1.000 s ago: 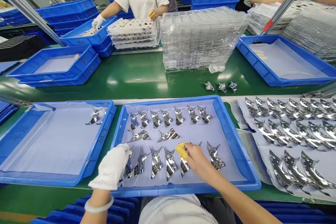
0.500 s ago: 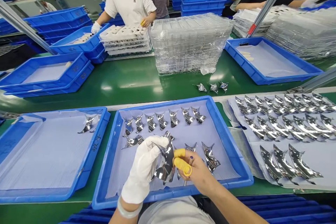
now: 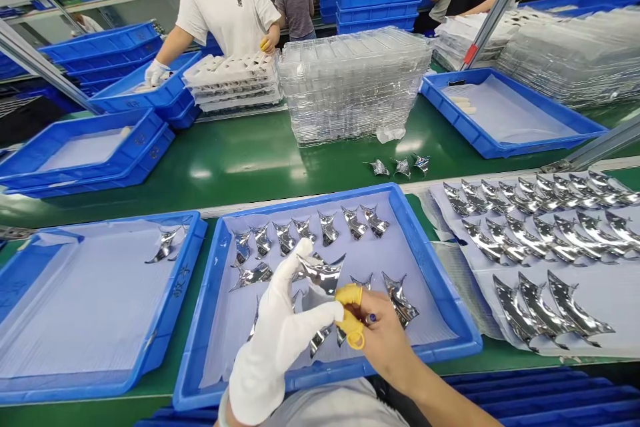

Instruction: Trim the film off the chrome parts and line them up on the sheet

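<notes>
Pieces point(image 3: 320, 340) behind left hand point(image 3: 277, 340), crates point(image 3: 540, 393) cut off

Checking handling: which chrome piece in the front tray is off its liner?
The piece held up between the gloved left hand and right hand; the rest lie on it.

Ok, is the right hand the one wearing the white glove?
No, the right hand is bare except for yellow finger cots, and the white glove covers the left hand.

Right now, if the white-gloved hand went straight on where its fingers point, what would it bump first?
Probably a shiny metal piece in the blue tray's back row, ahead of the left hand; depth is hard to judge.
</notes>
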Demonstrator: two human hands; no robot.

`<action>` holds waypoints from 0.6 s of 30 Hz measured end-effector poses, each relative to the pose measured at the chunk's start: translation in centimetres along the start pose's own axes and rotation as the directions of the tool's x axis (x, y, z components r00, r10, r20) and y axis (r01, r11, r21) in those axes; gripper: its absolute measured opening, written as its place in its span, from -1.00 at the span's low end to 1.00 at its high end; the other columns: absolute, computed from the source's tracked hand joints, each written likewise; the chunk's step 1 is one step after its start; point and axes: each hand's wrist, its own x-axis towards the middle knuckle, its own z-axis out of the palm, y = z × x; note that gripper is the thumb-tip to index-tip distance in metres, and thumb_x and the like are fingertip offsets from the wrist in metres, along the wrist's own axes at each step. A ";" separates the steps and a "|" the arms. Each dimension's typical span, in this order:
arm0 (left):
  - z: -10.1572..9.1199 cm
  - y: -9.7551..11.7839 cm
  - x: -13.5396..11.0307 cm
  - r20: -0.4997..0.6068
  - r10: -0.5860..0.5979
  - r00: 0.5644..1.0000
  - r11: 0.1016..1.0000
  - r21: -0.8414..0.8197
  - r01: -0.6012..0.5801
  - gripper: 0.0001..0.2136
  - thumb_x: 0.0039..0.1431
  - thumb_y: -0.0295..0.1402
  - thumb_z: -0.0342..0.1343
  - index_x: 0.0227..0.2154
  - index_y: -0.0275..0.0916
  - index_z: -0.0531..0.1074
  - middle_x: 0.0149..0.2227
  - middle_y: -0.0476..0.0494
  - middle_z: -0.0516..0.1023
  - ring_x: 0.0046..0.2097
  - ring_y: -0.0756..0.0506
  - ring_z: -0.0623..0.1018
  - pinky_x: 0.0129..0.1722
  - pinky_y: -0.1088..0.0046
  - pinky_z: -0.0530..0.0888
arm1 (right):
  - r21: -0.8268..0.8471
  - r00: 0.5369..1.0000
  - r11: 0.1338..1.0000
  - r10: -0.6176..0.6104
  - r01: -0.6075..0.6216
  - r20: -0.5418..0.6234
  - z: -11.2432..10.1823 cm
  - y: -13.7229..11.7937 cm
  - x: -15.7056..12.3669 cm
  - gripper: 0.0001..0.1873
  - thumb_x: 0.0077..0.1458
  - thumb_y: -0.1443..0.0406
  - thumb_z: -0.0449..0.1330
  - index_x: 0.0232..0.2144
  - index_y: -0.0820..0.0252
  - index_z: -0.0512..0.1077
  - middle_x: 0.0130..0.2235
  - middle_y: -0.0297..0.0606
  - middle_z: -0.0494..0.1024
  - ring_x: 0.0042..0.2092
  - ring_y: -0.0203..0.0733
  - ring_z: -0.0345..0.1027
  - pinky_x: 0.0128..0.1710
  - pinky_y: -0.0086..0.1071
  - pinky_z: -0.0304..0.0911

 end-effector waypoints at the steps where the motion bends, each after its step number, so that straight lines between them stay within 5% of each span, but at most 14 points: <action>1: 0.2 0.1 -0.1 -0.028 0.010 1.000 1.000 0.003 -0.010 -0.24 -0.14 -0.30 0.56 0.21 -0.07 0.48 0.31 -0.17 0.48 0.37 -0.28 0.40 0.36 0.22 0.35 | -0.022 0.999 0.999 -0.036 0.037 0.019 0.0 -0.1 -0.1 -0.69 0.23 0.17 0.32 -0.52 0.17 0.48 -0.53 -0.42 0.31 -0.49 -0.33 0.07 -0.50 -0.41 0.03; 3: 0.7 0.9 -0.3 -0.114 -0.011 0.993 0.999 -0.035 0.007 -0.40 -0.08 -0.25 0.52 0.09 -0.11 0.56 0.18 -0.17 0.60 0.22 -0.24 0.56 0.21 0.30 0.51 | -0.028 0.995 0.996 -0.085 0.087 0.053 0.0 -0.3 -0.2 -0.71 0.27 0.21 0.29 -0.50 0.16 0.49 -0.53 -0.42 0.32 -0.50 -0.32 0.10 -0.50 -0.42 0.06; 5: 1.1 1.9 -0.4 -0.188 -0.097 0.977 0.993 -0.078 0.083 -0.56 0.02 -0.17 0.46 -0.04 -0.17 0.61 -0.05 -0.15 0.71 -0.13 -0.15 0.71 -0.14 0.41 0.64 | -0.003 0.992 0.995 -0.100 0.100 0.075 0.1 -0.5 -0.3 -0.75 0.26 0.26 0.28 -0.49 0.16 0.48 -0.52 -0.42 0.33 -0.51 -0.33 0.12 -0.51 -0.43 0.09; 8: 0.9 2.9 -0.5 -0.214 -0.207 0.955 0.977 -0.089 0.192 -0.64 0.18 -0.06 0.33 -0.11 -0.21 0.63 -0.31 -0.10 0.71 -0.59 0.00 0.53 -0.61 0.48 0.47 | 0.052 0.995 0.997 -0.055 0.051 0.087 0.3 -0.7 -0.3 -0.76 0.22 0.29 0.29 -0.50 0.15 0.43 -0.54 -0.44 0.29 -0.53 -0.34 0.11 -0.54 -0.44 0.07; 13: -0.1 2.7 -0.7 -0.233 -0.058 0.971 0.998 0.025 0.066 -0.70 0.32 -0.08 0.20 -0.14 -0.18 0.67 -0.12 -0.17 0.73 -0.28 -0.11 0.69 -0.33 0.45 0.59 | 0.153 0.993 0.984 0.083 -0.095 0.082 0.5 -0.7 -0.3 -0.73 0.18 0.23 0.32 -0.52 0.16 0.41 -0.53 -0.44 0.26 -0.52 -0.34 0.03 -0.53 -0.42 0.00; 18: 0.3 3.4 -0.7 -0.268 -0.099 0.958 0.993 0.042 0.114 -0.64 0.28 -0.02 0.21 -0.14 -0.21 0.67 -0.11 -0.20 0.74 -0.36 -0.11 0.68 -0.38 0.41 0.59 | 0.213 0.983 0.961 0.158 -0.176 0.096 0.5 -0.7 -0.2 -0.69 0.11 0.21 0.37 -0.55 0.18 0.38 -0.55 -0.46 0.21 -0.50 -0.36 -0.02 -0.51 -0.42 -0.06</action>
